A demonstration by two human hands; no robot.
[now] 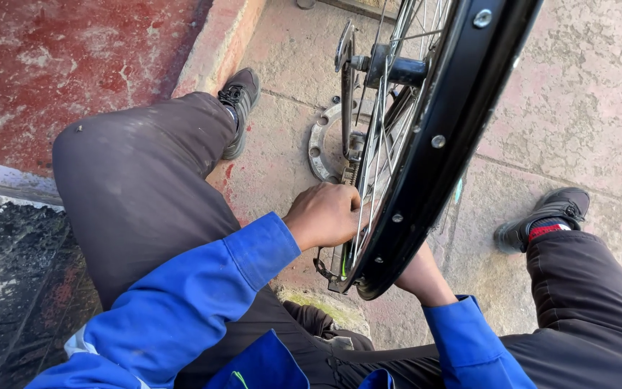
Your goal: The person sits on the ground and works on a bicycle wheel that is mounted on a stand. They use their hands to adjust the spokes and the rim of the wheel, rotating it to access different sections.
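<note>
1. Round black metal bike wheel rim (437, 155) with thin shiny wire spokes (379, 155), standing up on its edge, tilted, from top middle of the picture down to the lower middle, between two knees.
2. Left hand (325, 214) curled tight at the spokes near the bottom of the rim, fingers closed on something thin there; too hidden to tell just what.
3. Right hand (420, 277) tucked behind the rim at its low edge; mostly hidden, so grip cannot be told.
4. Looks like spoke work low on the wheel, steadied from both sides. Next move likely calls for a firm, careful hold and small turns, with no pinched fingers.
5. Dark metal hub and axle (390, 70) in the wheel's middle, upper centre.
6. Flat grey metal ring with round holes (319, 148) lying on the ground behind the wheel.
7. Soft blue jacket sleeves (203, 295), dusty dark trousers (134, 184), black shoes (241, 97).
8. Rough, cracked grey stone floor (592, 94) on the right; worn red painted step (73, 65) in the upper left.
</note>
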